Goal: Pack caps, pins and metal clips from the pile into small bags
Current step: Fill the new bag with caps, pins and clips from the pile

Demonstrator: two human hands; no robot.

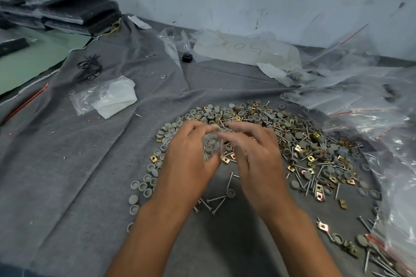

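Note:
A wide pile [292,139] of grey round caps, steel pins and brass-coloured metal clips spreads over the grey cloth [67,164]. Above its near left part my left hand [189,155] holds a small clear bag [212,146] with grey caps showing inside it. My right hand [252,150] is just to the right of the bag, fingers bent over its top edge; whether they pinch the bag is blurred. Loose pins [216,202] lie on the cloth between my wrists.
Heaps of clear zip bags [371,105] line the right side. A small bag with white paper [108,96] and black wire ties [89,68] lie at the left. Dark foam packs [56,0] are stacked at the back left. A wall stands behind.

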